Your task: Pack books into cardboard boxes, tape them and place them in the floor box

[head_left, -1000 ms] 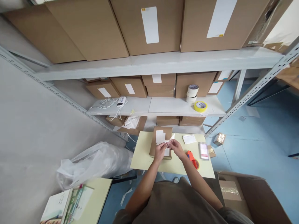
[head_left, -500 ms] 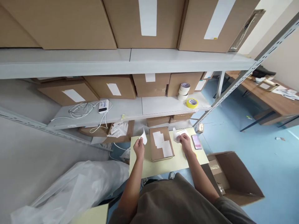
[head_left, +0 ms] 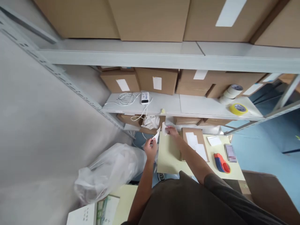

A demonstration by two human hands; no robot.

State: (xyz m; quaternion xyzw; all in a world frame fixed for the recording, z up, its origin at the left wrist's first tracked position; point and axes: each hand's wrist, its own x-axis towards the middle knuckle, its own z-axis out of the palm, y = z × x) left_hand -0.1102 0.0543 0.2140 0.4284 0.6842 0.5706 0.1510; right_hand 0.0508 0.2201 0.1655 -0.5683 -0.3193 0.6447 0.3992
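Observation:
My left hand (head_left: 150,148), fingers closed, pinches a curled white paper slip (head_left: 157,135) beyond the table's left edge. Just to its right, my right hand (head_left: 172,131) pinches another thin white slip (head_left: 164,128) over the table's far left corner. The two slips are close together; whether they touch I cannot tell. Under my right forearm lies a cardboard box (head_left: 185,130) with several white labels (head_left: 201,151) on its top. A red and blue tape dispenser (head_left: 221,163), a stack of white paper (head_left: 214,140) and a phone (head_left: 230,152) lie to its right.
A shelf (head_left: 164,101) in front carries boxes, a power strip (head_left: 145,97), white tape rolls (head_left: 234,90) and a yellow tape roll (head_left: 238,109). Below it is an open box with white material (head_left: 151,122). A plastic bag (head_left: 112,172) stands left; a large carton (head_left: 269,190) is at lower right.
The view has turned left. My right hand has moved left across the box with its slip, close to my left hand. Both hands keep hold of their slips. The tape dispenser is now uncovered.

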